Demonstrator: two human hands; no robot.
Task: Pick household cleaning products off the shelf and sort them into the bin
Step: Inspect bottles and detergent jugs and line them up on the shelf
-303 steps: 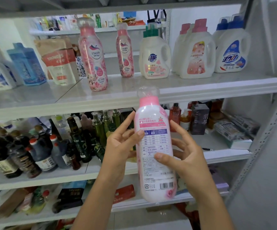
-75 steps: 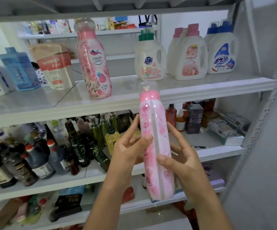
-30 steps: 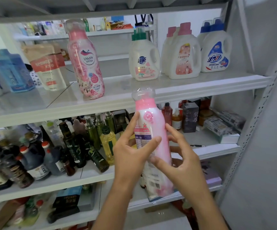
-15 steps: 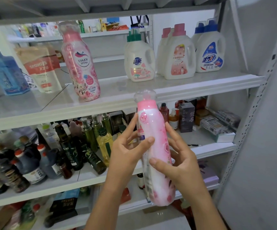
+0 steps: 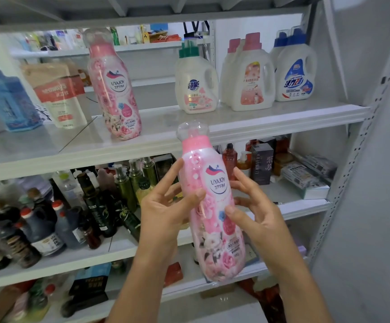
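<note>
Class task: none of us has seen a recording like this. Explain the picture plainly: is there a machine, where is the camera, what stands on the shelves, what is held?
There is no machine: the grips are a person's two bare hands. The single picture comes from a wide-angle camera worn on the head, looking forward and down. The left hand and right hand hold a pink floral bottle roughly upright between them, label toward the camera. On the upper shelf stand a matching bottle, white detergent jugs and a refill pouch. The lower shelf carries dark sauce bottles. No bin shows.
</note>
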